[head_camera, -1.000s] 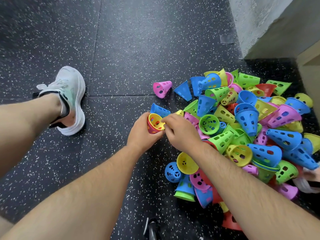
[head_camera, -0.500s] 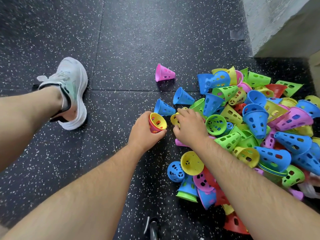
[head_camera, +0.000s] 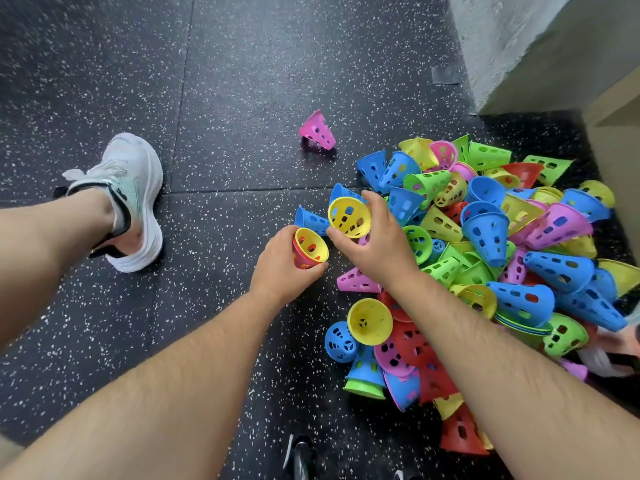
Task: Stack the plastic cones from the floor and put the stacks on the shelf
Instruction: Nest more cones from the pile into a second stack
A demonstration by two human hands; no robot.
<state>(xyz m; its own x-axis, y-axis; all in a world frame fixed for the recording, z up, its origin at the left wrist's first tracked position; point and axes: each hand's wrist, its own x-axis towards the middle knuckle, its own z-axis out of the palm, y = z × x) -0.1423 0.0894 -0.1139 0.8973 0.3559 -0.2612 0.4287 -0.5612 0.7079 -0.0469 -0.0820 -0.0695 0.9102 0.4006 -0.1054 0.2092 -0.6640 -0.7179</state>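
A heap of perforated plastic cones (head_camera: 485, 244) in blue, green, yellow, pink and red lies on the dark speckled floor at the right. My left hand (head_camera: 284, 268) grips a small stack (head_camera: 308, 249), a yellow cone nested in a red one, mouth facing up. Just right of it, my right hand (head_camera: 374, 240) holds a single yellow cone (head_camera: 349, 217) by its rim, lifted off the heap's left edge. One pink cone (head_camera: 317, 130) lies apart, farther back.
My left foot in a white sneaker (head_camera: 128, 199) rests on the floor at the left. A grey concrete wall (head_camera: 502, 46) and a pale wooden edge (head_camera: 616, 109) stand at the back right. Another shoe tip (head_camera: 299, 455) shows at the bottom.
My right hand has picked a yellow cone out of the heap and raised it beside the stack. The left hand has kept hold of its stack. The view shifted slightly.
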